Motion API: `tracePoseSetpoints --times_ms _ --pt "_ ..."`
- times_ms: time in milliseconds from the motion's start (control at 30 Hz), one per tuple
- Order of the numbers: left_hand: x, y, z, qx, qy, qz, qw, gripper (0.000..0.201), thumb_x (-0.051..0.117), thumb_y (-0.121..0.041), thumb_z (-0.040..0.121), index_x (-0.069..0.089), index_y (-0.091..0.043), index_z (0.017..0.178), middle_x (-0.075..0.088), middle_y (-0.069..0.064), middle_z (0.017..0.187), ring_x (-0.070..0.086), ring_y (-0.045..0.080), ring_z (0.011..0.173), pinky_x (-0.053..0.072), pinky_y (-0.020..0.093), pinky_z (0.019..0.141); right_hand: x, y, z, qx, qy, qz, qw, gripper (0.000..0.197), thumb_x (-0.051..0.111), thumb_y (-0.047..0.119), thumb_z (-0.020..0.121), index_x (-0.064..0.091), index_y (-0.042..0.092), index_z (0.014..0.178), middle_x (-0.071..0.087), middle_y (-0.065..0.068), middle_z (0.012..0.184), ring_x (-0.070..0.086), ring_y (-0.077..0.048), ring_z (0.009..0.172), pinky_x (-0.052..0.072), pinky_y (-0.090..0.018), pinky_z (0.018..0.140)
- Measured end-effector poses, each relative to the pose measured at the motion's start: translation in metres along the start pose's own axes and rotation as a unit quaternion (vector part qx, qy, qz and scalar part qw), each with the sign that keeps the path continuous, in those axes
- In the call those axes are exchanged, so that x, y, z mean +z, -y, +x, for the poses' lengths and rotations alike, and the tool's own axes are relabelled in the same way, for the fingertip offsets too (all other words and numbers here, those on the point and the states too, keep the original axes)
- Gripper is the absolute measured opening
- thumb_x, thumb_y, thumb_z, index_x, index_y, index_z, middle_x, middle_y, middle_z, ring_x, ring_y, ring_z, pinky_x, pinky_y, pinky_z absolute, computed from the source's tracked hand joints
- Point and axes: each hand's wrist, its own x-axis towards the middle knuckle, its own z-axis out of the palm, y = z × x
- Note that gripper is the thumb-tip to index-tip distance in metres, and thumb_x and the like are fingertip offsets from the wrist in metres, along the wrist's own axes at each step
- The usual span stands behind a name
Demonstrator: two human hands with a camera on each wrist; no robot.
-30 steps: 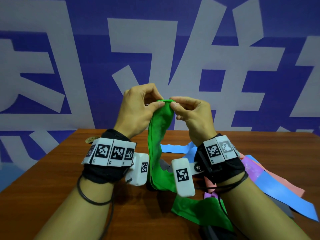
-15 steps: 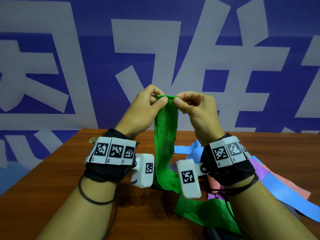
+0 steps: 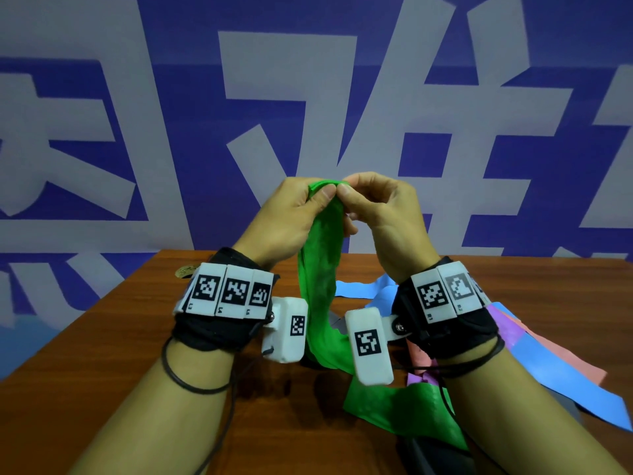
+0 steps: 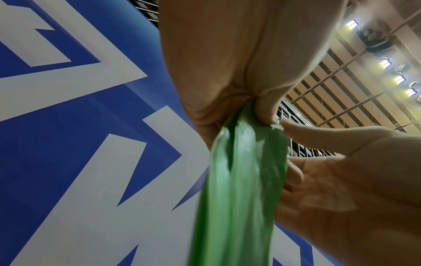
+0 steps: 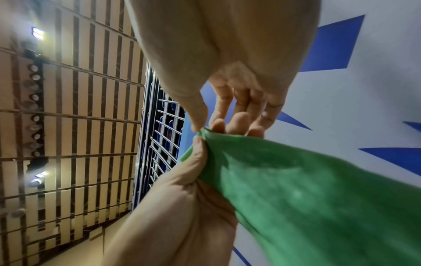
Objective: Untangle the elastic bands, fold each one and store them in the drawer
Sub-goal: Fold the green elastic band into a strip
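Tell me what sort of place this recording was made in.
Probably a large indoor hall fitted out for recording, not a home. A big blue banner with white characters backs the wooden table; the wrist views show a high slatted ceiling with rows of spotlights.

You faced a blue backdrop (image 3: pixel 191 46) bearing huge white characters, cropped too much to read. Your wrist bands (image 3: pixel 224 293) carried black-and-white square code markers; the tiny print beneath them was illegible. Nothing else bore readable text.
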Motion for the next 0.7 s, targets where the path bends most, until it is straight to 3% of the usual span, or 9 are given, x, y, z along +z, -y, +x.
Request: tracePoseSetpoints --times_ms 100,167,267,333,467,533,600,633,700 --pt "0.000 -0.002 0.001 0.005 -0.064 0.007 0.998 0.034 0.038 -0.025 0.107 0.069 -0.010 0.108 0.075 0.011 0.093 0.073 0.025 0.090 0.057 0.050 0.088 0.008 0.001 -0.003 0.043 0.028 -0.003 0.999 0.036 0.054 0.027 0.100 0.054 -0.004 0.119 0.067 0.002 0.081 0.062 -0.008 0.067 0.054 -0.033 0.073" --pt "-0.004 -0.006 0.003 0.001 -0.084 -0.003 0.996 0.036 0.038 -0.027 0.107 0.068 -0.007 0.104 0.074 0.015 0.096 0.072 0.029 0.092 0.056 0.054 0.087 0.013 0.003 -0.007 0.090 0.058 -0.014 0.994 0.040 0.046 0.034 0.102 0.047 0.003 0.128 0.068 -0.004 0.100 0.068 -0.009 0.082 0.056 -0.029 0.077" --pt "-0.014 -0.023 0.009 0.013 -0.054 -0.019 0.998 0.040 0.035 -0.027 0.108 0.067 -0.004 0.101 0.073 0.016 0.100 0.072 0.028 0.093 0.058 0.046 0.087 0.015 0.016 -0.010 0.101 0.138 -0.040 0.984 0.033 0.035 0.029 0.107 0.051 0.006 0.125 0.067 -0.019 0.114 0.069 -0.021 0.097 0.056 -0.032 0.085" --pt "-0.019 -0.036 0.013 0.024 -0.035 -0.006 0.999 0.042 0.033 -0.025 0.109 0.066 -0.002 0.101 0.073 0.015 0.102 0.071 0.022 0.091 0.056 0.037 0.084 0.020 0.031 -0.010 0.104 0.172 -0.055 0.978 0.046 0.030 0.031 0.108 0.057 -0.004 0.120 0.067 -0.026 0.111 0.069 -0.030 0.100 0.058 -0.036 0.086" --pt "-0.033 -0.066 0.016 0.026 -0.018 -0.014 0.999 0.041 0.034 -0.027 0.108 0.067 -0.003 0.100 0.074 0.014 0.101 0.069 0.037 0.088 0.055 0.046 0.073 0.030 0.069 -0.007 0.070 0.177 -0.066 0.980 0.041 0.032 0.027 0.108 0.055 -0.001 0.127 0.064 -0.009 0.111 0.063 -0.040 0.110 0.052 -0.052 0.096" --pt "-0.038 -0.081 0.015 0.024 -0.017 -0.032 0.999 0.039 0.037 -0.028 0.107 0.068 -0.009 0.095 0.073 0.013 0.094 0.067 0.038 0.085 0.053 0.051 0.078 0.034 0.085 -0.005 0.056 0.190 -0.070 0.978 0.037 0.034 0.022 0.108 0.052 -0.001 0.130 0.064 -0.018 0.117 0.066 -0.041 0.104 0.057 -0.048 0.088" --pt "-0.042 -0.094 0.012 0.017 -0.021 -0.057 0.998 0.038 0.037 -0.030 0.107 0.068 -0.012 0.094 0.070 0.013 0.092 0.063 0.030 0.081 0.050 0.043 0.077 0.036 0.097 -0.001 0.036 0.170 -0.075 0.982 0.035 0.039 0.014 0.106 0.045 0.003 0.139 0.063 -0.020 0.120 0.067 -0.032 0.102 0.059 -0.033 0.079" --pt "-0.043 -0.101 0.011 0.014 -0.020 -0.055 0.998 0.038 0.035 -0.029 0.108 0.067 -0.012 0.096 0.071 0.015 0.096 0.063 0.029 0.079 0.051 0.039 0.072 0.036 0.101 0.000 0.030 0.159 -0.074 0.984 0.036 0.041 0.011 0.105 0.045 0.001 0.139 0.063 -0.022 0.121 0.067 -0.029 0.102 0.058 -0.028 0.077" --pt "-0.044 -0.116 0.006 0.013 -0.006 -0.019 1.000 0.040 0.031 -0.030 0.109 0.065 -0.010 0.101 0.072 0.017 0.107 0.064 0.031 0.076 0.050 0.032 0.057 0.039 0.108 0.000 0.039 0.164 -0.070 0.983 0.029 0.044 0.009 0.104 0.054 -0.005 0.127 0.065 -0.026 0.116 0.067 -0.033 0.101 0.057 -0.031 0.081"
